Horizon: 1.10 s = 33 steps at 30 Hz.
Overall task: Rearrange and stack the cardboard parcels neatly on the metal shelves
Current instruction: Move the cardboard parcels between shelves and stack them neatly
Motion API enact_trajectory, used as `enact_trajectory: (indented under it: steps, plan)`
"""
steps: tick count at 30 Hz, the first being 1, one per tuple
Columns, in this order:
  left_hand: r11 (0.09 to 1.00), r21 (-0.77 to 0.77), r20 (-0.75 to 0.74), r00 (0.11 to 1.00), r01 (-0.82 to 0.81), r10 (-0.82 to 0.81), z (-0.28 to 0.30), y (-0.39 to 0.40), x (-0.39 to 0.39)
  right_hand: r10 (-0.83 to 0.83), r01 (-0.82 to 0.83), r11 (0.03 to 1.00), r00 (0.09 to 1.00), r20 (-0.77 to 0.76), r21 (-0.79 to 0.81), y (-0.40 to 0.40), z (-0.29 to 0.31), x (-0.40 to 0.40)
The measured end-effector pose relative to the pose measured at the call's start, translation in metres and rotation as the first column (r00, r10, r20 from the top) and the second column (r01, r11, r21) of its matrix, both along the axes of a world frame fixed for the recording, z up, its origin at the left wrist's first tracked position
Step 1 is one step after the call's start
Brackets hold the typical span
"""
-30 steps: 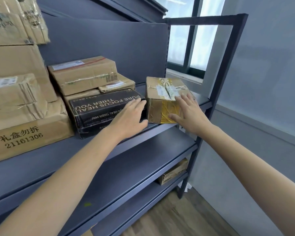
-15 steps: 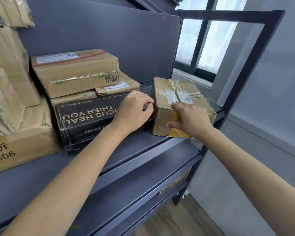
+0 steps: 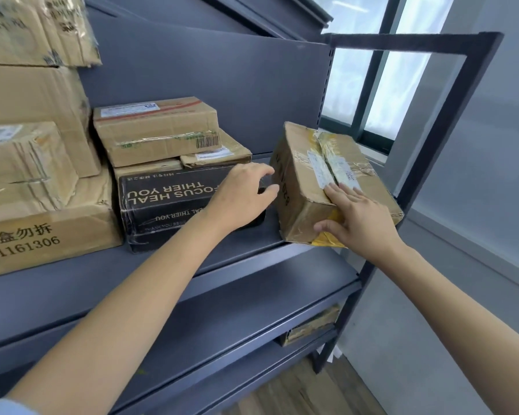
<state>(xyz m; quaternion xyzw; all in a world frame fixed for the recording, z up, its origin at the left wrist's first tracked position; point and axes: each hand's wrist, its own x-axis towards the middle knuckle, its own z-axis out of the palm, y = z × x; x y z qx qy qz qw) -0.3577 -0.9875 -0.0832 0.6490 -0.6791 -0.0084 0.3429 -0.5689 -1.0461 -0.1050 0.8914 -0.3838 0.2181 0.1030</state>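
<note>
A brown parcel with clear and yellow tape [image 3: 340,151] sits tilted at the right end of the grey metal shelf [image 3: 72,289], its near corner past the shelf's front edge. My right hand [image 3: 357,217] grips that near corner, fingers on top and thumb on the front face. My left hand [image 3: 240,196] hovers over the right end of a black box [image 3: 162,199] with fingers apart, its fingertips at the parcel's left face. Two brown parcels, a thick one [image 3: 156,130] and a flat one [image 3: 219,152], are stacked behind the black box.
Large cardboard boxes [image 3: 42,235] are piled at the left of the shelf. A lower shelf [image 3: 252,310] juts out below, with a small parcel [image 3: 312,324] beneath it. The frame's upright post [image 3: 417,175] stands just right of the parcel, with a window behind.
The taped parcel has turned and tipped up, its near corner now out over the shelf edge. My right hand slid to that corner. My left hand's fingers moved from the black box toward the parcel's side.
</note>
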Motion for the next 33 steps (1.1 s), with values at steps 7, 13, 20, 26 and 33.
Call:
enact_trajectory:
  steps: [7, 13, 20, 26, 33]
  plan:
    - [0.993, 0.121, -0.416, 0.908, 0.0, 0.051, 0.011, 0.038, -0.033, 0.292, -0.273, 0.943, 0.953, 0.076, -0.189, 0.025, 0.024, -0.023]
    - [0.984, 0.097, -0.611, 0.772, -0.148, 0.177, 0.013, 0.093, -0.015, 0.509, -0.505, 0.837, 0.86, -0.039, -0.21, 0.048, 0.025, -0.019]
    - [0.903, -0.058, -0.796, 0.565, -0.426, 0.216, 0.017, 0.16, 0.008, 0.759, -0.76, 0.617, 0.643, -0.099, -0.204, 0.069, 0.024, -0.004]
    - [0.846, -0.01, -0.901, 0.371, -0.533, 0.223, 0.008, 0.218, 0.024, 0.876, -0.876, 0.436, 0.465, -0.126, -0.206, 0.083, 0.015, 0.024]
    - [0.645, -0.032, -0.982, 0.143, -0.764, 0.12, 0.006, 0.246, 0.02, 0.633, -0.806, 0.572, 0.553, 0.542, 0.155, 0.097, 0.01, 0.052]
